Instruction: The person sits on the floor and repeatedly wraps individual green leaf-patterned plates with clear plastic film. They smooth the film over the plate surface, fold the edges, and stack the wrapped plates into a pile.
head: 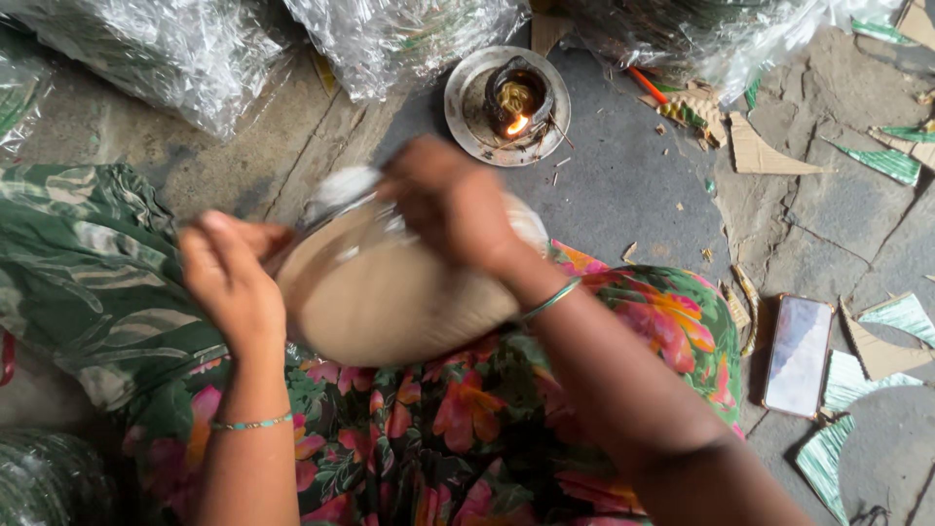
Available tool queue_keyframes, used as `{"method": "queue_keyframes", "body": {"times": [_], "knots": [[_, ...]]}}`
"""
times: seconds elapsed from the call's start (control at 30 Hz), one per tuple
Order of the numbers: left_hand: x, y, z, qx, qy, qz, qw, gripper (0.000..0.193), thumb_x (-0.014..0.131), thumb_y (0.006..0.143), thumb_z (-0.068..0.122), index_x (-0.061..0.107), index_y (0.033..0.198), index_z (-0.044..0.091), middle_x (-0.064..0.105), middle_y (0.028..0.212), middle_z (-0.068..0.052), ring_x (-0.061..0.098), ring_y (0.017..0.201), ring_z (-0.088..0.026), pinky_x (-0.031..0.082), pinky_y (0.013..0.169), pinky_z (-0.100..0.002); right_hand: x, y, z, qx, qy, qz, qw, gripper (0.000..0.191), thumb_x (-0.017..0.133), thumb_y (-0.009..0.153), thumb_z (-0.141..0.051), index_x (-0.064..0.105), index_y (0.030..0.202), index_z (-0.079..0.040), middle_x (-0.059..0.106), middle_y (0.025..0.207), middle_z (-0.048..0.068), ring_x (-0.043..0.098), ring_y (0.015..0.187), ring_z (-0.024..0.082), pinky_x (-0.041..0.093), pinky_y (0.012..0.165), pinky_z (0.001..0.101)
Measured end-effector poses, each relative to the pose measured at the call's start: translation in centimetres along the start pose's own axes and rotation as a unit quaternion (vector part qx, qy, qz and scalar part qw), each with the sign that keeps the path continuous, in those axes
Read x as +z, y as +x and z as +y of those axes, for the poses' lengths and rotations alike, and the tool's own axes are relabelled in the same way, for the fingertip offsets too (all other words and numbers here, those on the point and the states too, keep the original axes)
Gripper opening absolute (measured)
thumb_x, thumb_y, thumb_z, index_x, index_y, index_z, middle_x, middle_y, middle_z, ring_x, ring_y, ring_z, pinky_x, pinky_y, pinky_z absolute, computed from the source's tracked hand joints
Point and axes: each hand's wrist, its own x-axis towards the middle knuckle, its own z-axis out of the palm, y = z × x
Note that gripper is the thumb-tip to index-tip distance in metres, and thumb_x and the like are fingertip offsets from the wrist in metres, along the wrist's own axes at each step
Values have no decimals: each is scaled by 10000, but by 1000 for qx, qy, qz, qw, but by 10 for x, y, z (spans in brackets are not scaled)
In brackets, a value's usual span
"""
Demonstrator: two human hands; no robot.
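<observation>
My left hand (pixel 232 275) grips the left edge of a stack of round tan paper plates (pixel 390 292) wrapped in clear plastic, held over my lap. My right hand (pixel 450 203) is closed on the top of the same stack, pinching the bunched plastic (pixel 341 187) at its far side. The image is blurred around both hands. Thin green bangles circle each wrist. My lap is covered by floral cloth (pixel 467 419).
A small lit oil lamp (pixel 514 97) stands on a metal dish just beyond the stack. Clear plastic bags of plates (pixel 166 58) line the far side. A phone (pixel 799 353) and cardboard and green foil scraps (pixel 881 161) lie on the stone floor at right.
</observation>
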Motion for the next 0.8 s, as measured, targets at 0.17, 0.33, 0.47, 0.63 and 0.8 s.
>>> {"method": "queue_keyframes", "body": {"times": [0.17, 0.33, 0.47, 0.63, 0.8], "knots": [[9, -41, -42, -228, 34, -227, 946, 336, 697, 975, 329, 644, 1054, 7, 669, 948, -106, 601, 871, -123, 494, 768, -310, -35, -41, 123, 440, 250, 167, 846, 190, 738, 1019, -194, 734, 933, -25, 637, 778, -42, 502, 647, 37, 394, 570, 208], [21, -52, -49, -238, 9, -253, 938, 493, 875, 754, 192, 626, 1122, -22, 772, 995, -98, 727, 884, -142, 579, 781, -286, -25, -70, 183, 537, 317, 232, 746, 165, 749, 933, -178, 744, 922, -13, 726, 782, 21, 590, 577, 74, 460, 503, 230], [21, -41, -41, -224, 17, -244, 943, 503, 865, 775, 193, 612, 1155, -18, 769, 1014, -106, 724, 888, -142, 570, 788, -281, -18, -71, 192, 563, 305, 232, 732, 191, 814, 900, -190, 734, 893, -16, 700, 734, 41, 584, 525, 85, 459, 458, 238], [19, -42, -49, -231, 4, -245, 942, 513, 862, 790, 196, 602, 1172, -28, 764, 1027, -113, 720, 899, -145, 568, 799, -281, -14, -71, 193, 567, 253, 236, 747, 220, 835, 881, -226, 726, 860, -36, 650, 675, 28, 511, 473, 78, 374, 399, 247], [15, -43, -72, -253, 2, -244, 936, 555, 850, 788, 221, 575, 1213, -7, 748, 1080, -110, 719, 969, -151, 563, 850, -292, -14, -59, 175, 572, 275, 229, 738, 195, 831, 882, -210, 732, 864, -43, 683, 710, 26, 569, 529, 86, 426, 453, 253]]}}
